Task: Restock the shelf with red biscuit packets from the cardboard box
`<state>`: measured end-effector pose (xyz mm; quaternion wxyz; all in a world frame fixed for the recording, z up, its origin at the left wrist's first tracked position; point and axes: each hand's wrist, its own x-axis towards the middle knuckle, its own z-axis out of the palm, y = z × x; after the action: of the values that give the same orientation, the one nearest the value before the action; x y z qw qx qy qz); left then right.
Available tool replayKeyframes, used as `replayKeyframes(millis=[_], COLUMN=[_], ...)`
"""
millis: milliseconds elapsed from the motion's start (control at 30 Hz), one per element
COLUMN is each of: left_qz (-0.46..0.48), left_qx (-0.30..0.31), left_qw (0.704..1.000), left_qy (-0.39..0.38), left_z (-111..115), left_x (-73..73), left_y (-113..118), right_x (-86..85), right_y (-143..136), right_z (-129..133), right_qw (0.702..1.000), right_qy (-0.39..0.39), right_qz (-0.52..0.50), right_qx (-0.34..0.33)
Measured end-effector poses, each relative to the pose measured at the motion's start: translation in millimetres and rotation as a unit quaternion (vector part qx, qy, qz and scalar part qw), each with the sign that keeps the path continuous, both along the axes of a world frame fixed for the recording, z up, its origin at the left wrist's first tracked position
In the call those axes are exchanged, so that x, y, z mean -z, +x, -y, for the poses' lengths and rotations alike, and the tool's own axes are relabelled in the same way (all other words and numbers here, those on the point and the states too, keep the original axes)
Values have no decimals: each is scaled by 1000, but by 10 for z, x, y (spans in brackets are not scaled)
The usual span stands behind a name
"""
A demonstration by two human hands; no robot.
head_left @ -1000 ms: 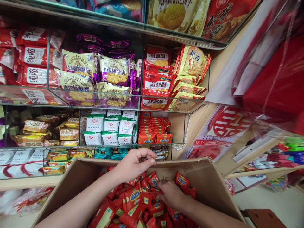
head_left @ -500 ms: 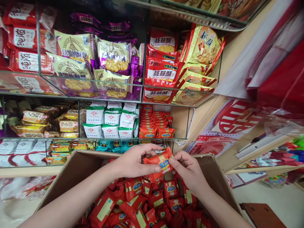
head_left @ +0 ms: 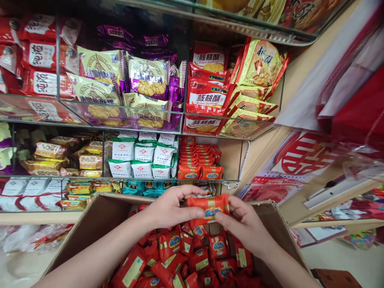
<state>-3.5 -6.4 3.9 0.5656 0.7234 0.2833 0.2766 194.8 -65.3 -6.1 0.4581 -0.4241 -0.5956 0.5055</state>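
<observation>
Both hands hold a stack of red-orange snack packets (head_left: pixel 209 206) above an open cardboard box (head_left: pixel 99 224). My left hand (head_left: pixel 171 208) grips the stack's left end; my right hand (head_left: pixel 241 222) pinches its right end from below. The box is full of several loose red packets (head_left: pixel 192 256) of the same kind. Straight ahead, on the middle glass shelf, a row of matching red-orange packets (head_left: pixel 198 158) stands stacked in the right compartment.
Glass shelves (head_left: pixel 90 126) hold yellow and purple biscuit bags (head_left: pixel 120 88), red walnut-cake bags (head_left: pixel 207 96), white-green packets (head_left: pixel 141 156) and brown wrapped snacks (head_left: pixel 60 156). A wooden side panel (head_left: pixel 261 148) and red decorations (head_left: pixel 300 156) stand to the right.
My right hand came up out of the box and joined the left at the packet stack. The stack has since turned level and sits between both hands.
</observation>
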Motion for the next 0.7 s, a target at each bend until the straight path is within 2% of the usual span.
replayKeyframes(millis=[100, 167, 267, 367, 467, 567, 700], left_qz=[60, 60, 50, 35, 24, 18, 13], left_qx=[-43, -63, -67, -57, -45, -50, -57], left_qw=[997, 996, 996, 998, 999, 999, 998], left_qy=[-19, -25, -24, -9, 3, 12, 24], left_z=[-9, -19, -31, -30, -29, -28, -19], left_x=[22, 30, 40, 56, 79, 82, 51], left_y=[9, 16, 25, 28, 26, 23, 23], right_x=[-206, -327, -423, -392, -286, -185, -97], right_y=[56, 72, 23, -103, -262, -396, -504], right_z=[-197, -450, -965, -1515, -1964, -2266, -2504], right_qw=[992, 982, 965, 931, 916, 900, 870], right_qy=[49, 84, 150, 173, 165, 161, 179], right_qz=[28, 42, 120, 248, 293, 333, 395], right_qx=[111, 166, 181, 203, 220, 230, 233])
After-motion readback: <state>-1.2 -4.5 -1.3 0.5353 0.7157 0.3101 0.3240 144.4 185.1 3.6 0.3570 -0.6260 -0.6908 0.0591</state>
